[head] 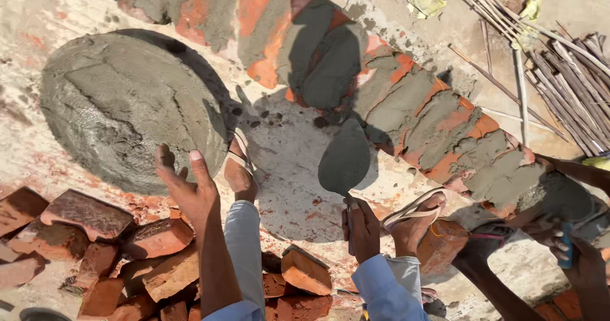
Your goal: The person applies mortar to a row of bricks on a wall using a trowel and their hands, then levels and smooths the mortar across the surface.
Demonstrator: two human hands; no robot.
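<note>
right hand [362, 229]: fist clenched round trowel [344, 161] handle, blade above row of mortared bricks [438, 130] | left hand [189, 191]: fingers spread, empty, beside mortar heap [127, 108]

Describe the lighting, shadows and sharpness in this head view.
Head view: hard sunlight; a dark shadow falls across the brick row; pale ground looks washed out; the trowel in the right hand is sharp; the left hand is empty.

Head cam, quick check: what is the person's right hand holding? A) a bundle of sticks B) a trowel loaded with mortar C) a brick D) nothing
B: the right hand grips the handle of a trowel whose blade is coated in grey mortar, held over the brick row; the left hand is open and empty near the mortar pile.
</note>
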